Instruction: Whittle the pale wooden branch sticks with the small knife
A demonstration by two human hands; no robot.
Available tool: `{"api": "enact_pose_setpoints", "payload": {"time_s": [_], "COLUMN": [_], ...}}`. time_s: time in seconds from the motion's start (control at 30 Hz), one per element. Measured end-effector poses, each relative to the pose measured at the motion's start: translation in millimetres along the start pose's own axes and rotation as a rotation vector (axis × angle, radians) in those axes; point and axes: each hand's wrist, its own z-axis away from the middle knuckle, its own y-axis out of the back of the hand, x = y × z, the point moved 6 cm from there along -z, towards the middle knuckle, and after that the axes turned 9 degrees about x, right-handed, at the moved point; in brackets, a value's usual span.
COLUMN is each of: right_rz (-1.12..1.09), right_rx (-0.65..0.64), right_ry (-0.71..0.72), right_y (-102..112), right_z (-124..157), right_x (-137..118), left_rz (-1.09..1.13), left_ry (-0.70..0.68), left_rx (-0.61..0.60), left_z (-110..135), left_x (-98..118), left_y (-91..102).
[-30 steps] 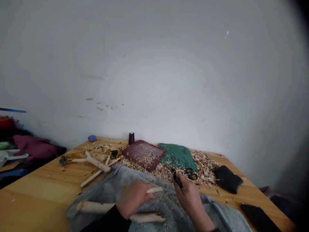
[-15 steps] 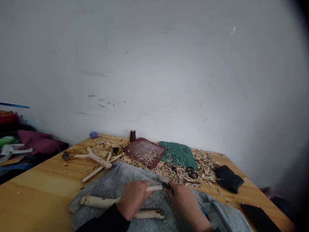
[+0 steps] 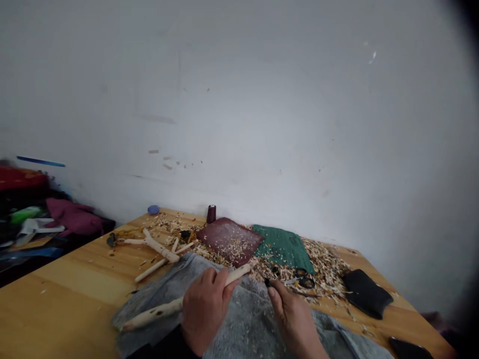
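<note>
My left hand is wrapped round a pale, peeled branch, whose narrower end points up and right past my thumb. The thick end rests over the grey cloth. To the right, my right hand grips a small knife by its dark handle. The thin blade is hard to make out; it points up and left, a little apart from the branch tip. My left palm hides the middle of the branch.
Wood shavings cover the table's back, around a maroon sheet, a green sheet and scissors. Peeled forked sticks lie left, a thread spool behind. At right are a black pad and a dark flat object.
The branch has been turned and tilted, its tip now higher; its lower fork no longer shows. My right hand with the knife has moved right, away from the branch. The camera view has shifted slightly.
</note>
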Motion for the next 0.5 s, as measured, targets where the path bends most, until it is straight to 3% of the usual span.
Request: {"api": "enact_pose_setpoints", "payload": {"time_s": [0.17, 0.3, 0.4, 0.43, 0.5], "right_rz": [-0.159, -0.259, -0.329, -0.353, -0.400], "right_rx": [0.127, 0.209, 0.252, 0.264, 0.303], "right_ry": [-0.069, -0.133, -0.213, -0.256, -0.352], "right_y": [1, 9, 16, 18, 26], "right_z": [2, 1, 0, 0, -1], "right_x": [1, -1, 6, 11, 22], "left_rz": [0.165, 0.420, 0.741, 0.860, 1.110], "left_ry": [-0.125, -0.164, -0.121, -0.092, 0.003], "left_rx": [0.212, 0.405, 0.501, 0.505, 0.426], "left_z": [-8, -36, -59, -67, -84], "left_x": [12, 29, 43, 46, 50], "left_y": [20.9, 64.8, 90.4, 90.5, 72.5]}}
